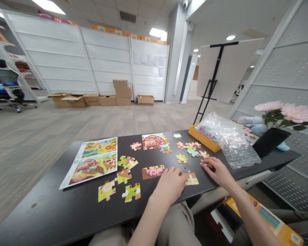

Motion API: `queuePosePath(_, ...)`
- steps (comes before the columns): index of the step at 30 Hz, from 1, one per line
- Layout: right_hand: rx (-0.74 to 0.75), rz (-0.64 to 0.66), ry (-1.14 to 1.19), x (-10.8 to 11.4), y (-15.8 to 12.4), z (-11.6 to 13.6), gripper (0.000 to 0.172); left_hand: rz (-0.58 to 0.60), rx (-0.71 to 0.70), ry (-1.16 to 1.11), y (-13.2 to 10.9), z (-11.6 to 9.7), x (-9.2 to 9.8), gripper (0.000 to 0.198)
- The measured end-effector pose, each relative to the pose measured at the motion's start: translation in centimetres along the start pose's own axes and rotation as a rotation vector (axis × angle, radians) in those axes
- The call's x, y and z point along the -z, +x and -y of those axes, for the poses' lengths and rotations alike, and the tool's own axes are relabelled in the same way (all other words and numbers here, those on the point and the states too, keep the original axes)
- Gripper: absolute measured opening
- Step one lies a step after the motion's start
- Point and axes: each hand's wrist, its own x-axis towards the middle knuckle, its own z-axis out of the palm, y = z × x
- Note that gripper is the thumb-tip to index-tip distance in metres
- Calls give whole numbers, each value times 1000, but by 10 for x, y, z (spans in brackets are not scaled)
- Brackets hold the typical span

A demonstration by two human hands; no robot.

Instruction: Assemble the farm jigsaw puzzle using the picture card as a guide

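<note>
Fingers bent and close together, my left hand (171,181) presses down at the left side of a puzzle piece (193,178) with a pale fence shape, partly covering it. My right hand (218,171) is closed at the fingertips around a small puzzle piece (209,165), mostly hidden by the fingers. Left of my left hand lies a joined strip with a pink pig (154,171). Farther back is a joined red barn section (154,141). Loose pieces lie around, among them a green piece (182,158) and a green one with white (132,192).
A printed picture sheet (92,162) lies on the dark table (66,212) at left. An orange box (204,138), crumpled clear plastic (233,147) and a black flower pot (270,141) stand at right. Below the table edge is another orange box (284,230).
</note>
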Motion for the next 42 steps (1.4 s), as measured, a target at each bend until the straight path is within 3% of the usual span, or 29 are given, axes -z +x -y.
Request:
queuePosePath(6, 5, -9, -48, 3, 5, -34, 29, -19, 3, 3, 4, -3, -5, 18)
queuePosePath(10, 14, -5, -126, -3, 9, -46, 35, -105, 26, -64, -3, 20, 12, 20)
queuePosePath(14, 9, -31, -147, -8, 8, -49, 36, -247, 319, -62, -33, 74, 43, 23)
queuePosePath(16, 14, -62, -140, -8, 7, -47, 34, -262, 540, 25, -51, 100, 54, 29)
queuePosePath(18, 21, -115, -138, -6, 6, -43, 32, -186, 715, 112, -65, 118, 57, 35)
queuePosePath(22, 34, -231, -150, 0, 5, -32, 29, -53, 841, 161, -70, 125, 53, 38)
queuePosePath(27, 31, -231, -142, 2, 3, -23, 27, -58, 922, 161, -62, 120, 53, 40)
queuePosePath(31, 11, -230, -122, 2, 3, -20, 26, -112, 914, 131, -64, 121, 58, 42)
queuePosePath(34, 13, -246, -62, 4, 4, -14, 24, -282, 861, 39, -62, 112, 58, 37)
queuePosePath(36, -1, -264, 8, 7, 5, -8, 24, -426, 725, -67, -53, 98, 53, 35)
queuePosePath(38, -51, -256, 133, 9, 7, 3, 26, -496, 500, -149, -40, 79, 44, 40)
queuePosePath(42, -149, -89, 476, 6, 17, 38, 32, -446, 184, -131, -10, 42, 21, 52)
